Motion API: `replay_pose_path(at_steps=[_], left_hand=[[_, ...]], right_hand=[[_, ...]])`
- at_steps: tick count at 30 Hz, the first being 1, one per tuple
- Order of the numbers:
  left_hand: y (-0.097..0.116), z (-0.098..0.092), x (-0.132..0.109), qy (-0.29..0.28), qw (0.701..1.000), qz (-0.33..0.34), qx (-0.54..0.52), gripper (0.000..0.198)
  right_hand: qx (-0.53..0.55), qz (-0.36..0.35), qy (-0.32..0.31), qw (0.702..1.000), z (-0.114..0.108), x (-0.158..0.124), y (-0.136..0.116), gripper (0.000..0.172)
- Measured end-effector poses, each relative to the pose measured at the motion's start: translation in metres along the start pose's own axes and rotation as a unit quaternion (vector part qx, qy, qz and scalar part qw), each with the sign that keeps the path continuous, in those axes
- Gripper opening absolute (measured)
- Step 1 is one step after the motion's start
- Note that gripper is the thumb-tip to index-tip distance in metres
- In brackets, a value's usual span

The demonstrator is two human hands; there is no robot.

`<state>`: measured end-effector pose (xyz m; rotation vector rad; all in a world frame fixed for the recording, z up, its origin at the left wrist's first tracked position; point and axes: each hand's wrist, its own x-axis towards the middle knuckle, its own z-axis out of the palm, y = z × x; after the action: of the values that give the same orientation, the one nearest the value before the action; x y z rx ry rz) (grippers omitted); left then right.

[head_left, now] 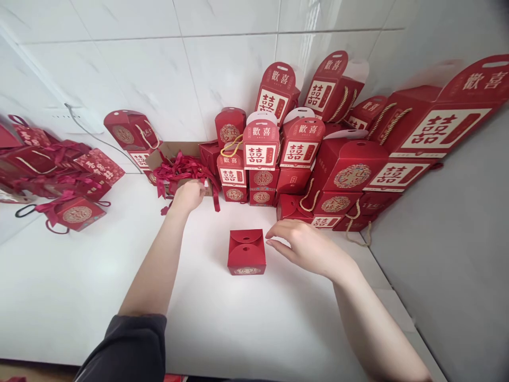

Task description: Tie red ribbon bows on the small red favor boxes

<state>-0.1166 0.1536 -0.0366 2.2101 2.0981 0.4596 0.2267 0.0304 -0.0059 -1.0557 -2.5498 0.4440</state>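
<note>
A small red box (246, 254) with its top flaps folded over and a gold emblem on the front stands on the white table (207, 318). Just right of it hovers my right hand (300, 241), thumb and fingers apart, holding nothing. My left hand (190, 196) reaches to the front edge of an open cardboard box (169, 147) filled with dark red ribbons (183, 167). Its fingers are curled together over the ribbons, and what they grip is too hidden to make out.
Stacked red gift boxes (260, 148) with gold cord handles line the tiled wall and the right side. At the far left lie more red boxes (79, 212) with ribbon bows. A grey cable (95, 138) runs down the wall.
</note>
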Motion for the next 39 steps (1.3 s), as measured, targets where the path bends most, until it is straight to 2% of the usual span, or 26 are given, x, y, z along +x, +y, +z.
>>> replay_pose_path(at_steps=[3, 6, 7, 9, 12, 14, 16, 19, 20, 22, 24, 26, 29, 32, 34, 36, 39], left_hand=[[0.007, -0.008, -0.011, -0.050, 0.998, -0.006, -0.046, 0.016], [0.027, -0.029, -0.042, -0.132, 0.982, 0.015, -0.136, 0.024], [0.037, -0.039, -0.055, -0.185, 0.955, 0.024, -0.230, 0.025], [0.056, -0.059, -0.083, -0.233, 0.897, 0.021, -0.375, 0.025], [0.081, -0.082, -0.117, -0.248, 0.816, 0.004, -0.522, 0.027], [0.092, -0.087, -0.131, -0.228, 0.788, -0.001, -0.572, 0.029], [0.099, -0.086, -0.137, -0.232, 0.785, 0.007, -0.574, 0.028], [0.106, -0.077, -0.140, -0.283, 0.790, 0.032, -0.543, 0.032], [0.108, -0.074, -0.139, -0.294, 0.792, 0.038, -0.535, 0.033], [0.112, -0.068, -0.139, -0.291, 0.798, 0.040, -0.526, 0.036], [0.116, -0.062, -0.139, -0.249, 0.816, 0.026, -0.521, 0.031], [0.120, -0.057, -0.138, -0.191, 0.831, 0.003, -0.523, 0.023], [0.121, -0.051, -0.137, -0.149, 0.819, -0.023, -0.553, 0.021], [0.119, -0.049, -0.135, -0.168, 0.770, -0.050, -0.614, 0.027], [0.117, -0.051, -0.134, -0.178, 0.744, -0.069, -0.641, 0.028], [0.115, -0.053, -0.135, -0.187, 0.734, -0.076, -0.648, 0.027], [0.116, -0.058, -0.140, -0.239, 0.735, -0.046, -0.633, 0.027]], right_hand=[[0.001, 0.001, 0.006, 1.000, -0.001, -0.001, 0.000, 0.017], [0.011, -0.006, 0.007, 1.000, -0.001, 0.000, 0.001, 0.017], [0.020, -0.011, 0.006, 1.000, -0.001, 0.000, 0.000, 0.017], [0.046, -0.023, 0.005, 0.999, 0.000, 0.000, -0.001, 0.017], [0.104, -0.031, 0.020, 0.994, 0.000, 0.001, -0.006, 0.018], [0.145, -0.024, 0.051, 0.988, 0.000, 0.003, -0.014, 0.019], [0.183, -0.018, 0.087, 0.979, 0.001, 0.006, -0.024, 0.031], [0.255, -0.026, 0.113, 0.960, 0.006, 0.014, -0.039, 0.051], [0.288, -0.028, 0.105, 0.951, 0.009, 0.017, -0.042, 0.049], [0.357, -0.021, 0.073, 0.931, 0.015, 0.022, -0.045, 0.032], [0.412, 0.001, 0.036, 0.911, 0.022, 0.026, -0.044, 0.019], [0.434, 0.025, 0.019, 0.901, 0.027, 0.027, -0.042, 0.027], [0.418, 0.030, 0.021, 0.908, 0.029, 0.025, -0.038, 0.032], [0.351, 0.016, 0.029, 0.936, 0.026, 0.022, -0.036, 0.032], [0.255, 0.010, 0.054, 0.965, 0.024, 0.021, -0.033, 0.027], [0.139, 0.015, 0.098, 0.985, 0.023, 0.020, -0.029, 0.021], [0.001, 0.050, 0.153, 0.987, 0.021, 0.022, -0.020, 0.022]])
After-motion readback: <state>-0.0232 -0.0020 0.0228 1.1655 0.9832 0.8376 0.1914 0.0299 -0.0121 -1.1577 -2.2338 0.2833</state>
